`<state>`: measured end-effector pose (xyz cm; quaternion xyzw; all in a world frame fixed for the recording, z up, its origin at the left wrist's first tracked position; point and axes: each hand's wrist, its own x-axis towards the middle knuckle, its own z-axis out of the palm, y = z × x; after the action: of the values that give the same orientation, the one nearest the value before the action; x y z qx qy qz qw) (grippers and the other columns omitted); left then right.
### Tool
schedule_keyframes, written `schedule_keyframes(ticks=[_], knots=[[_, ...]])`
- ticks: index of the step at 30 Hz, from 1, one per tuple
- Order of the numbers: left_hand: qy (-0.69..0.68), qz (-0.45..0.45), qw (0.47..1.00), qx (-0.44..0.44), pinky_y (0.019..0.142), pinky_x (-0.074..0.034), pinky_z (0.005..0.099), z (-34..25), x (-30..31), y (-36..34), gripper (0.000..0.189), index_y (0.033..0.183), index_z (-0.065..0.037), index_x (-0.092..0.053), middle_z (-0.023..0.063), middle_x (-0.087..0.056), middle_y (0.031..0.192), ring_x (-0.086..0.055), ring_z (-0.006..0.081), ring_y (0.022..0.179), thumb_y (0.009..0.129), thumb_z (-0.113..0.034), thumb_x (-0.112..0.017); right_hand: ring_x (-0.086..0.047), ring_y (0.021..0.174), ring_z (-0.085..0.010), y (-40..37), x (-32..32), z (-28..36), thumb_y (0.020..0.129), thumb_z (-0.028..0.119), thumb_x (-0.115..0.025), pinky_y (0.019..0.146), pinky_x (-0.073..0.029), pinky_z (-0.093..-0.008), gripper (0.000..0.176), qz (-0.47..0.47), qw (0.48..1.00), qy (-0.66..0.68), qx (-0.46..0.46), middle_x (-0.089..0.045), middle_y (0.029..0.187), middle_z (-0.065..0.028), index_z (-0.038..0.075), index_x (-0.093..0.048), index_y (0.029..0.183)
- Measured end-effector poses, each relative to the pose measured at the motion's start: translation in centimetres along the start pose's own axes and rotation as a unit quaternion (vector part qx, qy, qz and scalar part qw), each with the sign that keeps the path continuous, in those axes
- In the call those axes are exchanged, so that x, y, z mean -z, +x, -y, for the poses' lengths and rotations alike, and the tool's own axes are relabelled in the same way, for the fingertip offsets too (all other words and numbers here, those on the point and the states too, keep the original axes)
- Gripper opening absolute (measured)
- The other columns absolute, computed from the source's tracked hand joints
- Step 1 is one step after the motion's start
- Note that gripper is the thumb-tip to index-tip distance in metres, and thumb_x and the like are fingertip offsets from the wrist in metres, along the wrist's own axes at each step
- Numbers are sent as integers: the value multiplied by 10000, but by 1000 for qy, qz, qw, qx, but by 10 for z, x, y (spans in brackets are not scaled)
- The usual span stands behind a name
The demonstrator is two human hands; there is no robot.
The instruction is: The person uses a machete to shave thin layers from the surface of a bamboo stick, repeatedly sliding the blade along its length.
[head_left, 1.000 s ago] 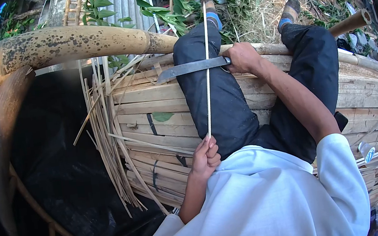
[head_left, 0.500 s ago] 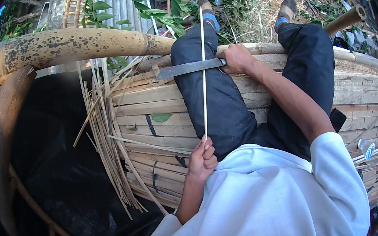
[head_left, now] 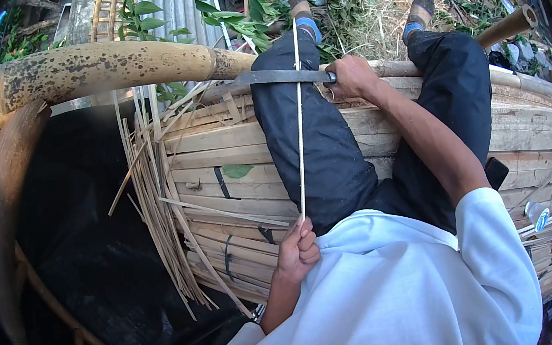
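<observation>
My left hand (head_left: 297,252) is closed around the near end of a thin pale bamboo strip (head_left: 301,148), close to my shirt. The strip runs straight away from me over the dark trouser leg (head_left: 316,160) towards the foot. My right hand (head_left: 351,79) grips the handle of a long knife (head_left: 281,77) beyond the knee. Its grey blade points left and crosses the strip near the strip's far part. Fingers hide most of the handle.
Stacked split bamboo slats (head_left: 217,140) lie beneath me. A bundle of thin strips (head_left: 158,221) hangs at the left beside black sheeting (head_left: 83,230). A thick bamboo pole (head_left: 111,67) spans the upper left. Plastic cups (head_left: 538,215) and a dark phone-like object (head_left: 496,173) are at right.
The knife and my right hand have moved farther from me along the strip, and the blade has tilted. My left hand has drawn slightly closer to my body, still holding the strip.
</observation>
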<state>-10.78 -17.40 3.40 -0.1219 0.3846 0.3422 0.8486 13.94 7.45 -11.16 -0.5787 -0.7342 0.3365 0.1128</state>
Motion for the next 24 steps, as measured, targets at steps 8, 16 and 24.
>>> schedule_keyframes(ticks=[8, 16, 24], knots=[[-17, 18, 1000, 11, 349, -146, 209, 6, 4, -14, 274, 852, -125, -390, -63, -209, 522, -161, 38, 382, 1036, -301, -290, -652, 778, -365, 7, -8, -7, 750, 311, -623, 733, -526, -456, 241, -7, 999, 19, -50, -669, 781, -187, 91, -704, 808], [26, -34, 999, 18, 359, -154, 209, 20, 9, -40, 297, 840, -121, -398, -63, -220, 535, -174, 44, 396, 1032, -328, -306, -649, 805, -378, 12, -9, -7, 760, 358, -659, 752, -517, -462, 311, -7, 993, 78, -89, -672, 819, -201, 92, -712, 912], [72, -72, 995, 9, 372, -169, 212, 18, 12, -42, 291, 847, -119, -407, -60, -232, 546, -181, 49, 410, 1030, -326, -316, -650, 733, -375, 2, 2, -7, 745, 295, -628, 699, -526, -460, 232, -15, 1000, -13, 17, -666, 748, -180, 94, -702, 831]])
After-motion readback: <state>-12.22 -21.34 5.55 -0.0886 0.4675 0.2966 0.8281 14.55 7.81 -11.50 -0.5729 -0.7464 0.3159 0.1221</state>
